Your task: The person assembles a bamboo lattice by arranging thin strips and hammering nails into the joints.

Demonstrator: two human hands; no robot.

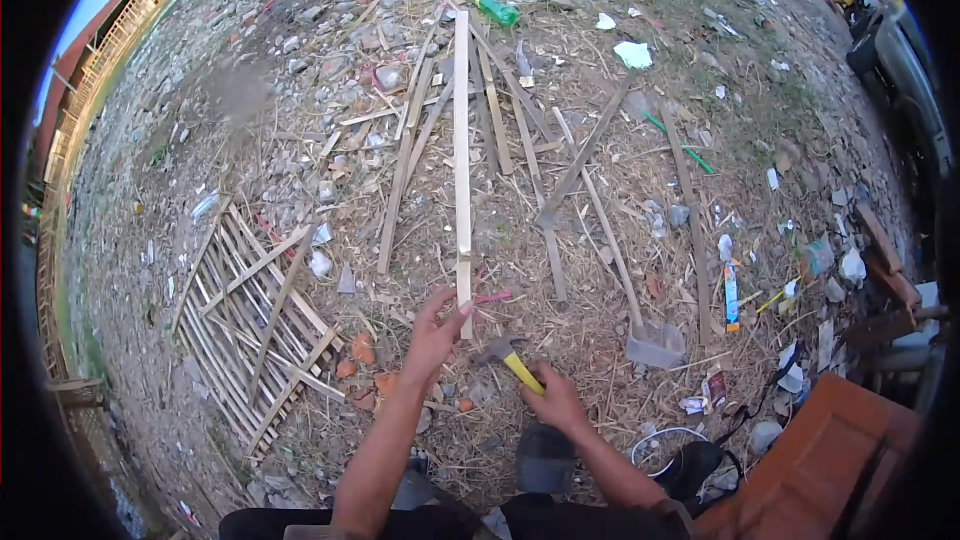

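Observation:
A long pale wooden strip (462, 160) stretches away in front of me, its far end near a green bottle (490, 6). Close to the strip's near end, my left hand (438, 332) grips it between thumb and fingers. My right hand (557, 397) is closed around the yellow handle of a claw hammer (520, 368). The hammer's dark head points left, just right of the strip's near end and apart from it. Behind and beside the strip, several weathered wooden slats (400, 180) lie fanned out on the ground.
At left lies a slatted wooden panel (255, 330) with broken orange brick pieces (362, 348) beside it. To the right are a clear plastic container (656, 344), a brown wooden board (820, 460) and a parked vehicle (910, 80). Rubble, dry straw and litter cover the ground.

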